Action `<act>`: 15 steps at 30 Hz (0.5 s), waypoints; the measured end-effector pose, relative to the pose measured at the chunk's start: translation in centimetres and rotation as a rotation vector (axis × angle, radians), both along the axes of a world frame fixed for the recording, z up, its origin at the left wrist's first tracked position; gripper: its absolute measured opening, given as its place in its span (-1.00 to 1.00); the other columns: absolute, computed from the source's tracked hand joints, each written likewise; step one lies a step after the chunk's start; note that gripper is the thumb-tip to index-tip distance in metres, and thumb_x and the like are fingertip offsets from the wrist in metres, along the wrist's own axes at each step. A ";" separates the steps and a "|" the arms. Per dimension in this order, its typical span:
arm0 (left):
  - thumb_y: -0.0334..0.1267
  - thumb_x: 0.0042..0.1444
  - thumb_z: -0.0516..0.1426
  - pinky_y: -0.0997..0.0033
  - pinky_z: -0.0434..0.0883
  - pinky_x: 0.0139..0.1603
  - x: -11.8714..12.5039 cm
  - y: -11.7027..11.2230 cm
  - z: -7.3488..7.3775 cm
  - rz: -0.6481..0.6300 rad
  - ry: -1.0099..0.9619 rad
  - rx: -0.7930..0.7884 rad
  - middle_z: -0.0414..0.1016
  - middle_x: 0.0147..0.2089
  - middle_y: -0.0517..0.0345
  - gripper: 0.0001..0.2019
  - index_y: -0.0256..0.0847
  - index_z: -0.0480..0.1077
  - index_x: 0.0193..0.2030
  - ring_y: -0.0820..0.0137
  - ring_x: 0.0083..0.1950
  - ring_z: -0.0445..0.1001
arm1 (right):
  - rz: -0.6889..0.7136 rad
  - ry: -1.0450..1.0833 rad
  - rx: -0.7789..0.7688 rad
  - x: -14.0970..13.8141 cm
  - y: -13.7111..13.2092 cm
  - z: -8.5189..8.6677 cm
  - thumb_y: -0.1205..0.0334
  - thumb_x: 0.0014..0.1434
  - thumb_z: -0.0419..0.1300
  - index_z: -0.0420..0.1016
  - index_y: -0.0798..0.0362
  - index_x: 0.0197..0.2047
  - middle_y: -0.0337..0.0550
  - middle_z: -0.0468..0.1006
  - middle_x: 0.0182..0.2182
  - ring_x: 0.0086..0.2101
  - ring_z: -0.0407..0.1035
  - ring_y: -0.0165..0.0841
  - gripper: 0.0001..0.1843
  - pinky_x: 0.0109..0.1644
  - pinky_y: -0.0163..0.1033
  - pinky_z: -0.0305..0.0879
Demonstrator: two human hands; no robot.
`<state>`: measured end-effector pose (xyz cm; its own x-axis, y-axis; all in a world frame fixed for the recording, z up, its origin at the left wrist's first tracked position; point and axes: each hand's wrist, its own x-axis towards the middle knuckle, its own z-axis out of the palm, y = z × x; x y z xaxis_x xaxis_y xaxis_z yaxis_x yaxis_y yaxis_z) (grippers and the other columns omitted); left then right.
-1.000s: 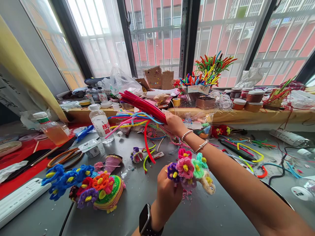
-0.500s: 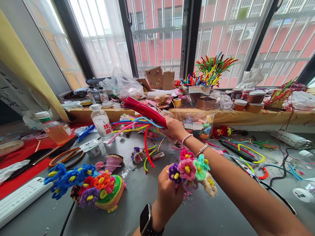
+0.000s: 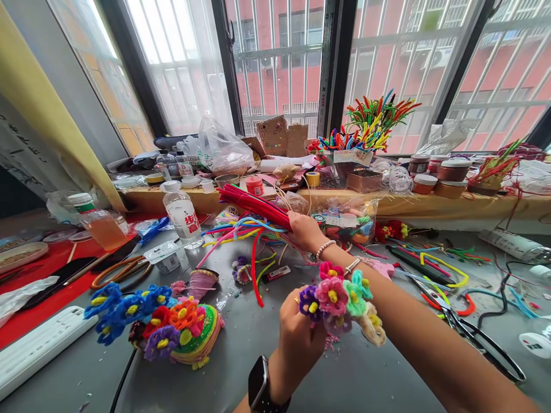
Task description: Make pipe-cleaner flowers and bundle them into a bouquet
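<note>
Two grips: left hand [image 3: 297, 339] clasps flower bunch [image 3: 334, 296]; right hand [image 3: 303, 229] clasps pipe-cleaner bundle [image 3: 252, 201]; bottle [image 3: 101, 227] holds amber liquid.

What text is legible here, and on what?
"步步高", red print, as best it reads: bottle.
Black brush characters, cut off, unreadable: banner.
Print too blurred to read: tag on the pipe-cleaner stand.
Labels too small to read: small bottles.

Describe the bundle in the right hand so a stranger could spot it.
Find the yellow window ledge behind the grey table. In front of its middle, the right hand grips a bundle of red pipe cleaners. Unlike the loose multicoloured pipe cleaners beneath, it is all red, straight and bunched.
</note>
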<state>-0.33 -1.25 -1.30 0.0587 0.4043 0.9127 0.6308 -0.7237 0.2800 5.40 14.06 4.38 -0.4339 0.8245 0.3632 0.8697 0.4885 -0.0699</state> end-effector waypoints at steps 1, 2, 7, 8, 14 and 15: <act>-0.51 -0.18 -0.04 0.49 0.25 -0.55 0.0 0.0 0.0 -0.003 0.000 0.004 0.37 -0.60 0.12 -0.86 -0.23 0.26 -0.55 0.41 -0.53 0.34 | -0.008 0.007 -0.002 0.0 0.1 -0.1 0.20 0.05 0.04 0.19 0.18 -0.16 0.07 0.45 -0.26 -0.25 0.37 -0.21 -0.70 -0.28 -0.24 0.25; -0.52 -0.19 -0.05 0.49 0.25 -0.55 0.0 0.0 0.0 -0.004 0.002 0.006 0.38 -0.60 0.12 -0.85 -0.23 0.26 -0.54 0.41 -0.53 0.33 | -0.016 0.015 -0.004 0.1 0.2 -0.1 0.22 0.05 0.04 0.19 0.18 -0.16 0.07 0.45 -0.26 -0.26 0.38 -0.21 -0.71 -0.29 -0.24 0.25; -0.52 -0.19 -0.05 0.49 0.25 -0.55 0.0 0.1 -0.1 -0.001 0.012 0.008 0.38 -0.59 0.11 -0.85 -0.23 0.27 -0.52 0.41 -0.52 0.33 | -0.065 0.069 -0.010 0.8 0.9 0.1 0.20 0.02 0.05 0.20 0.14 -0.18 0.03 0.47 -0.27 -0.28 0.38 -0.19 -0.71 -0.31 -0.24 0.23; -0.52 -0.18 -0.05 0.49 0.25 -0.55 0.0 0.1 -0.1 -0.002 0.012 0.008 0.38 -0.59 0.11 -0.85 -0.24 0.27 -0.52 0.41 -0.51 0.33 | -0.075 0.083 -0.010 1.0 1.0 0.2 0.18 0.01 0.05 0.20 0.14 -0.18 0.02 0.47 -0.28 -0.28 0.38 -0.19 -0.70 -0.32 -0.24 0.23; -0.51 -0.16 -0.06 0.50 0.24 -0.57 0.1 0.0 0.2 0.007 -0.009 0.013 0.37 -0.59 0.12 -0.85 -0.23 0.26 -0.52 0.42 -0.53 0.32 | -0.135 0.159 -0.006 2.2 1.5 0.9 0.09 0.02 0.01 0.18 0.14 -0.13 0.03 0.47 -0.27 -0.27 0.37 -0.18 -0.63 -0.33 -0.25 0.20; -0.51 -0.16 -0.06 0.51 0.24 -0.57 0.2 0.0 0.2 0.007 -0.010 0.014 0.37 -0.59 0.12 -0.85 -0.23 0.26 -0.52 0.43 -0.54 0.32 | -0.141 0.167 -0.005 2.3 1.4 0.9 0.09 0.02 0.00 0.18 0.14 -0.13 0.03 0.47 -0.28 -0.27 0.38 -0.18 -0.63 -0.33 -0.25 0.19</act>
<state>-0.17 -1.30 -1.12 0.0472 0.3915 0.9190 0.6332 -0.7233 0.2756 7.72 15.51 5.29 -0.2482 0.8749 0.4159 0.9056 0.3620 -0.2211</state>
